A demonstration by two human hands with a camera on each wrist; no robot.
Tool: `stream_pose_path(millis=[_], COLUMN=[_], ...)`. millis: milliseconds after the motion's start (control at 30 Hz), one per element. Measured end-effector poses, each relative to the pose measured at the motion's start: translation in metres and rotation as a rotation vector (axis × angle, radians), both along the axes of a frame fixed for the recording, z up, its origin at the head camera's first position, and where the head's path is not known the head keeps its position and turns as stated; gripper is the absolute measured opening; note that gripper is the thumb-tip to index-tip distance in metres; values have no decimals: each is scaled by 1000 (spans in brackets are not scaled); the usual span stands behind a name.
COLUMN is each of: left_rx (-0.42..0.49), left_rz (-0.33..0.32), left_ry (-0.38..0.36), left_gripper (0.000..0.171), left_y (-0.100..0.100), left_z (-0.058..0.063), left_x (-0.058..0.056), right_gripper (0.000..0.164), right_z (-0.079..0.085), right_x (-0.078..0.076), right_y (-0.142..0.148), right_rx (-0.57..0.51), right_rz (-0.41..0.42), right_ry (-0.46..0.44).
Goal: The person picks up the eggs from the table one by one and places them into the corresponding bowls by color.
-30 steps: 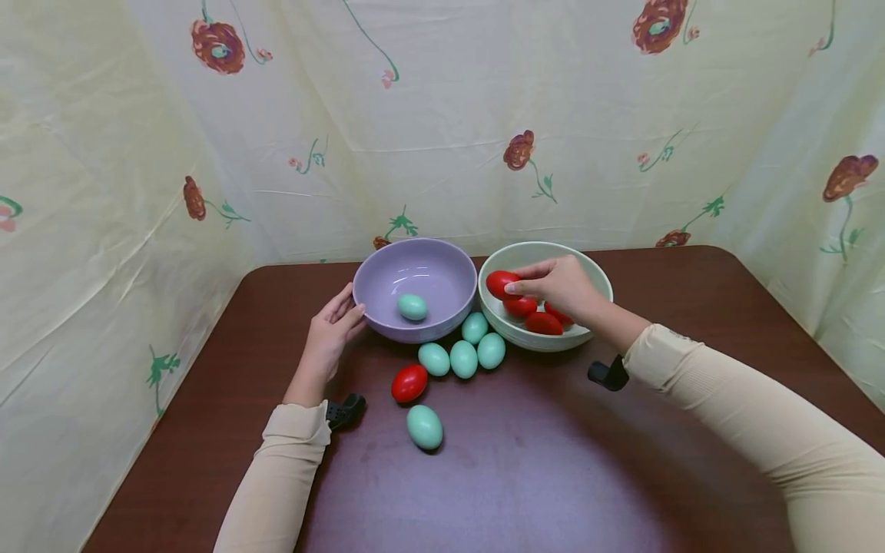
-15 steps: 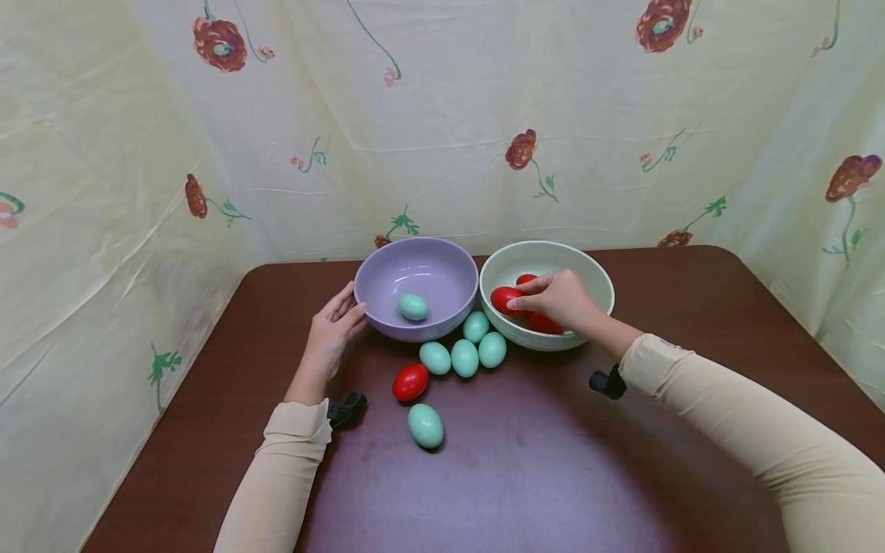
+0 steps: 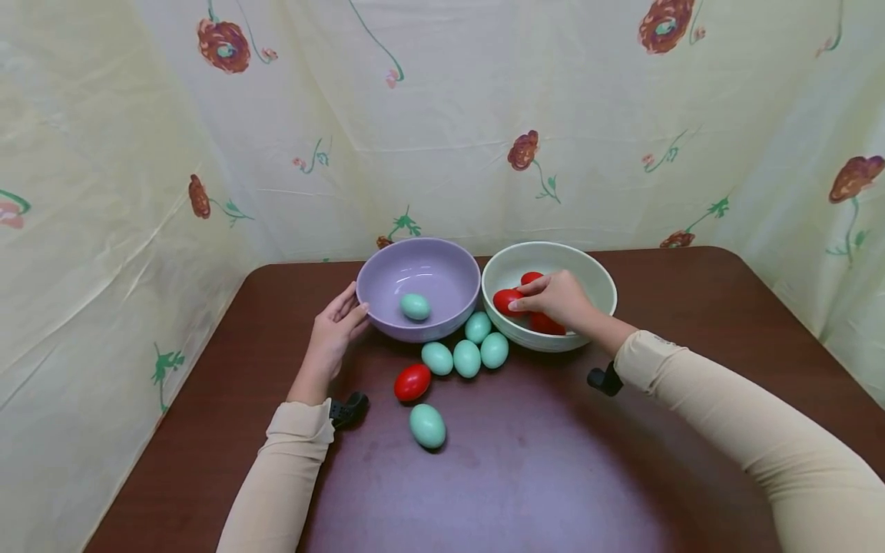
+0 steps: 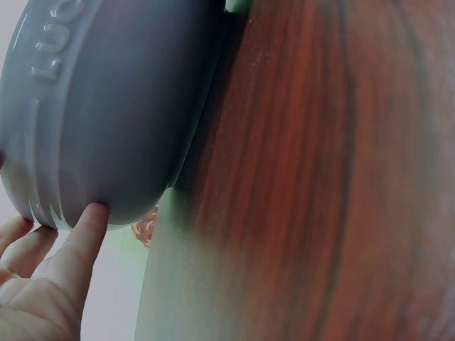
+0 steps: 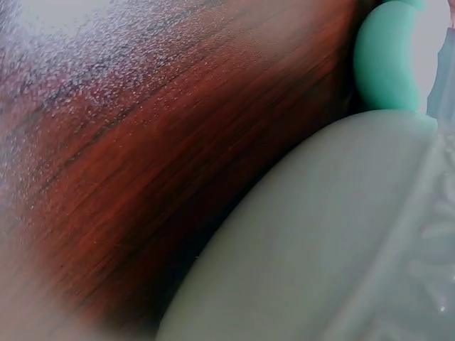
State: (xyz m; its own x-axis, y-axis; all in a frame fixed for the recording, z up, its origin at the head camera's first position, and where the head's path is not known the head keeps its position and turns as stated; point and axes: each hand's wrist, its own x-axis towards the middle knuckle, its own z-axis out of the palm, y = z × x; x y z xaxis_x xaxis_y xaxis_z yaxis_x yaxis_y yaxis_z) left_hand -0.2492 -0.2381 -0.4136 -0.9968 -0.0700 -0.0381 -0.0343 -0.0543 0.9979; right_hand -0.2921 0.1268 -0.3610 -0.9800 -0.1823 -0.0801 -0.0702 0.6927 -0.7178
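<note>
My right hand (image 3: 563, 299) pinches a red egg (image 3: 506, 301) between thumb and fingers, low inside the pale green bowl (image 3: 581, 269). Other red eggs (image 3: 546, 324) lie in that bowl, partly hidden by the hand. My left hand (image 3: 330, 334) touches the left side of the purple bowl (image 3: 383, 269), where one mint-green egg (image 3: 415, 306) lies. In the left wrist view, the fingers (image 4: 89, 234) rest fairly straight against the bowl's outer wall (image 4: 128, 106). The right wrist view shows the pale bowl's outside (image 5: 298, 213); hand and held egg are out of that view.
Several mint-green eggs (image 3: 466, 359) cluster on the brown table (image 3: 553, 476) before the bowls. A red egg (image 3: 412, 382) and another mint-green egg (image 3: 428, 426) lie nearer. The two bowls stand side by side, close to a flowered cloth (image 3: 442, 153) behind the table.
My right hand has lowered the red egg from rim height into the pale green bowl, then stayed nearly still over the last half second. The left hand keeps its place at the purple bowl.
</note>
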Motion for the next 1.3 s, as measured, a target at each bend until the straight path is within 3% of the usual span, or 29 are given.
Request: stream_pose_path(millis=[833, 1300], left_rx=[-2, -12], left_rz=[5, 5], left_ry=[-14, -11], left_gripper=[57, 60], left_y=[3, 1], left_z=[2, 3], left_x=[2, 2], right_gripper=[42, 43], right_z=[-4, -9], right_x=[-12, -15], right_y=[5, 5], right_rx=[135, 129], right_rz=[58, 76], right_ry=[-36, -21])
